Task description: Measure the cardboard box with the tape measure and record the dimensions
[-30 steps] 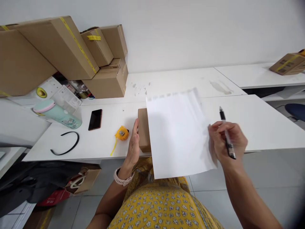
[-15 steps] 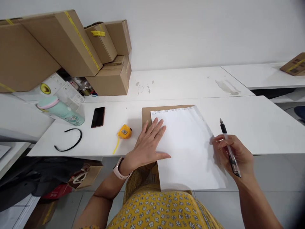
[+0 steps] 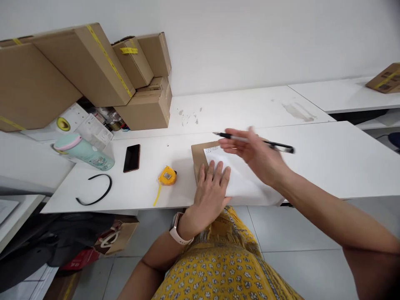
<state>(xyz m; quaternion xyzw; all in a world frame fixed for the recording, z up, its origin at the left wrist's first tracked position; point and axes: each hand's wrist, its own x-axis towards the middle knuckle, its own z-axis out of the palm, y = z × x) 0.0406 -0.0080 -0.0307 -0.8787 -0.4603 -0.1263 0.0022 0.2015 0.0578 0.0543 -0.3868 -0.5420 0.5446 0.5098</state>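
Note:
My left hand [image 3: 212,189] lies with fingers spread on a white sheet of paper [image 3: 242,183], pressing near its left edge. Small handwriting shows at the sheet's upper left corner. Under the paper, a brown cardboard piece [image 3: 198,156] sticks out on the left and top. My right hand [image 3: 253,152] is raised over the paper, closed around a black-and-clear pen [image 3: 275,146] whose tip points left. That hand and forearm hide much of the sheet's upper right part.
A yellow tape measure [image 3: 168,176], a phone [image 3: 131,158], a black headband [image 3: 100,189] and a mint bottle [image 3: 86,152] rest on the white table [image 3: 328,166] to the left. Cardboard boxes [image 3: 103,66] are stacked at the back left. The table's front edge runs close to my body.
My right hand has moved left and up over the paper, and the pen has turned from pointing up to pointing left. The paper's near part no longer hangs out flat toward my body.

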